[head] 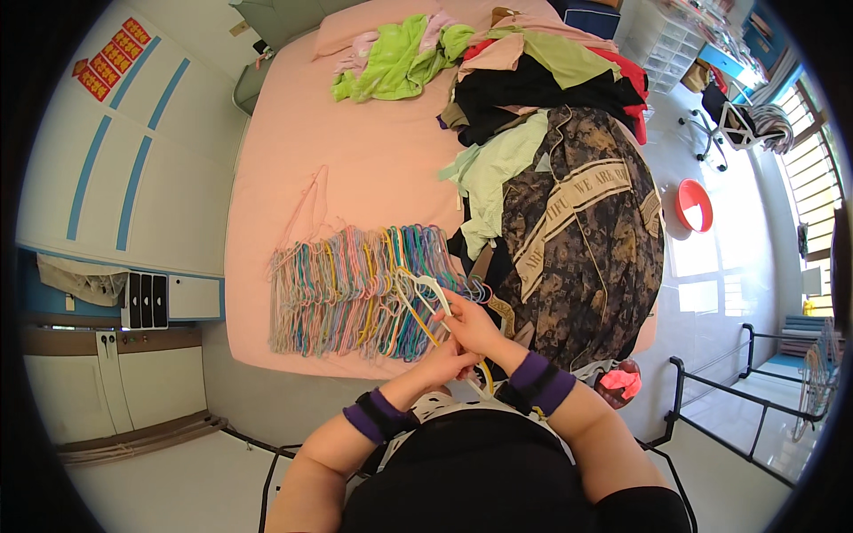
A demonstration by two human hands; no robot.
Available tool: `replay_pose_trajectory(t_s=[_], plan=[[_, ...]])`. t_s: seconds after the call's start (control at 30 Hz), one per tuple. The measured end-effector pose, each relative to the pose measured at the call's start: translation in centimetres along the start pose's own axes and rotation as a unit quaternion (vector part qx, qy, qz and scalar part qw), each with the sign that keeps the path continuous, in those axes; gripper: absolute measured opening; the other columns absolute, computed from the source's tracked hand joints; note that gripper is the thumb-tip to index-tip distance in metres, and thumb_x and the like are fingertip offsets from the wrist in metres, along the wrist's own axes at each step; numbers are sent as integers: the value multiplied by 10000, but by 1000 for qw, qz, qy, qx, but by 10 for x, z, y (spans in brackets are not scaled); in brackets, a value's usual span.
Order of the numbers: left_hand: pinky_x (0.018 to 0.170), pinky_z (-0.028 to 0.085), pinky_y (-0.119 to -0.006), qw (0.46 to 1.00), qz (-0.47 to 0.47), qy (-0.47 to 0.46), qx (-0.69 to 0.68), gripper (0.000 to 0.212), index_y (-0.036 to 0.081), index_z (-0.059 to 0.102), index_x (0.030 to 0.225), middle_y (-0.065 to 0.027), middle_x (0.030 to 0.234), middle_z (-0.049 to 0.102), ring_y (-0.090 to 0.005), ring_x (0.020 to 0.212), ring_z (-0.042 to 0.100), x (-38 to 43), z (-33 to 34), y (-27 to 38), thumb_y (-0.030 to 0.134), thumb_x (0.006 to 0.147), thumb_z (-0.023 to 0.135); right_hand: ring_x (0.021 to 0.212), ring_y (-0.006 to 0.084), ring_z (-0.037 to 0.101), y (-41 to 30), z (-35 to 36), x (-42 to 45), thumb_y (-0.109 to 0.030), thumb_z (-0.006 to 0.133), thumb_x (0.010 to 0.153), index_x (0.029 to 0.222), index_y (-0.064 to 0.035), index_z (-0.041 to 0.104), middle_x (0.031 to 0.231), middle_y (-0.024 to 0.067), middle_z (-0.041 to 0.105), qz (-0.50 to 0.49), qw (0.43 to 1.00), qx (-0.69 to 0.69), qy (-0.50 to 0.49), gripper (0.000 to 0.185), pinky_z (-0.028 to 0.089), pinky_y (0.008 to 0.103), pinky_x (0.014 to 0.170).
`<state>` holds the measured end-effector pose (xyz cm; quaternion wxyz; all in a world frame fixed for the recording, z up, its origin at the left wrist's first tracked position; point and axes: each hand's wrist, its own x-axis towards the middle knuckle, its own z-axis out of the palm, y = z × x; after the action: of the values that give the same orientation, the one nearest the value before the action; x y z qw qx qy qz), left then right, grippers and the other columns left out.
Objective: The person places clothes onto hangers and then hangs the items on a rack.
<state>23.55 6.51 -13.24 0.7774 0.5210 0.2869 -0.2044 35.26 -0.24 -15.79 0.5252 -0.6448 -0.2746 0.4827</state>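
In front of my body, both hands meet around a small bundle of hangers. My left hand point(442, 366) is closed on its lower part, where a yellow hanger point(425, 325) and white plastic shows. Just above, my right hand point(472, 324) grips a white plastic hanger point(430, 285) whose upper end points away from me. Beyond my hands, a long row of colourful hangers point(333, 293) lies packed together on the pink bedsheet point(346, 153). How many hangers I hold cannot be made out.
A brown patterned garment point(573, 246) and a heap of clothes point(540, 80) cover the bed's right side. Green clothing point(393, 60) lies near the headboard. On the floor at right are a red basin point(694, 205) and a black metal rack point(733, 393).
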Motion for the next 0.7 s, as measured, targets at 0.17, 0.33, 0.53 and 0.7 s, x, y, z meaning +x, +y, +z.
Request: replay_pose_trajectory(t_s=[0.17, 0.33, 0.53, 0.7], plan=[[477, 386, -248, 1000, -25, -16, 5, 364, 36, 401, 1164, -20, 683, 529, -100, 515, 484, 4, 23, 3, 129, 898, 631, 626, 57, 522, 11, -14, -17, 21, 466, 930, 1492, -131, 354, 959, 5, 661, 1, 1000, 12, 7, 592, 440, 219, 569], [487, 392, -245, 1000, -17, -4, 8, 371, 45, 385, 1171, -16, 706, 533, -97, 533, 494, 19, 8, -4, 128, 897, 620, 639, 133, 614, 11, -17, 0, -25, 472, 898, 1480, -169, 376, 951, 51, 685, 13, 999, 30, -7, 606, 501, 294, 623], [487, 391, -247, 999, 3, 41, -8, 168, 41, 505, 994, -8, 673, 517, -100, 536, 498, 21, -14, -3, 130, 895, 608, 625, 74, 507, 12, -3, 33, -34, 474, 959, 1502, -126, 337, 957, 14, 671, -30, 999, -17, -41, 568, 448, 255, 585], [542, 417, -244, 998, 16, 61, -7, 117, 20, 600, 936, -5, 710, 567, -100, 597, 525, 21, -26, -3, 123, 880, 607, 615, 85, 511, 9, 7, 48, -65, 490, 971, 1495, -114, 347, 966, 13, 674, -49, 997, -45, -49, 545, 449, 268, 583]])
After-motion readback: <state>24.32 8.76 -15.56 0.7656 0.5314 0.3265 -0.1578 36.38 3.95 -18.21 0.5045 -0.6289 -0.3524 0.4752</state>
